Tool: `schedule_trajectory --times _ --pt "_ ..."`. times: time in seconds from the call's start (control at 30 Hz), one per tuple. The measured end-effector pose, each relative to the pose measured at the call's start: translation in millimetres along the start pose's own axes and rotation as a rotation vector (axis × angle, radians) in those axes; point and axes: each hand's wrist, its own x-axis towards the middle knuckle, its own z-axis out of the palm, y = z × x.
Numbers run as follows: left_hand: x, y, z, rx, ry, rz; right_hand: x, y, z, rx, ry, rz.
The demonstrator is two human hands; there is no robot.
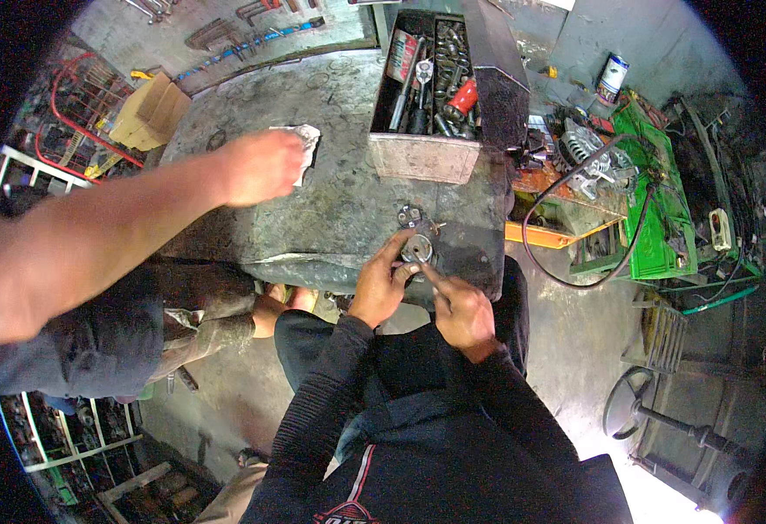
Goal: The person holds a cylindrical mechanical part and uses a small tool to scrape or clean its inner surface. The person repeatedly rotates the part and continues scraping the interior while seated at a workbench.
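My left hand [378,284] pinches the small round silver metal part [417,250] at the near edge of the grey metal workbench [339,201]. My right hand [460,310], just behind it, grips a thin tool touching it.

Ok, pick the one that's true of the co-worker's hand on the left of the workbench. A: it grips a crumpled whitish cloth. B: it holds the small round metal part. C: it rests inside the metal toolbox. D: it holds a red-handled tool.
A: the co-worker's hand closes on a whitish cloth lying on the workbench, apart from the toolbox.
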Motion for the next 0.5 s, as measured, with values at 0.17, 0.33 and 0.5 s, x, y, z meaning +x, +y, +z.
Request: schedule_trajectory --times 0.17,0.33,0.5 --pt "2 -12 1 -0.031 0.002 0.012 1 -5 2 -0.013 -0.003 0.043" --pt "-1 -6 2 0.009 0.022 0.048 -18 1 -3 -0.035 -0.029 0.047" --pt "4 -9 -3 -0.056 -0.025 -0.035 3 -9 7 -0.041 -0.006 0.079"
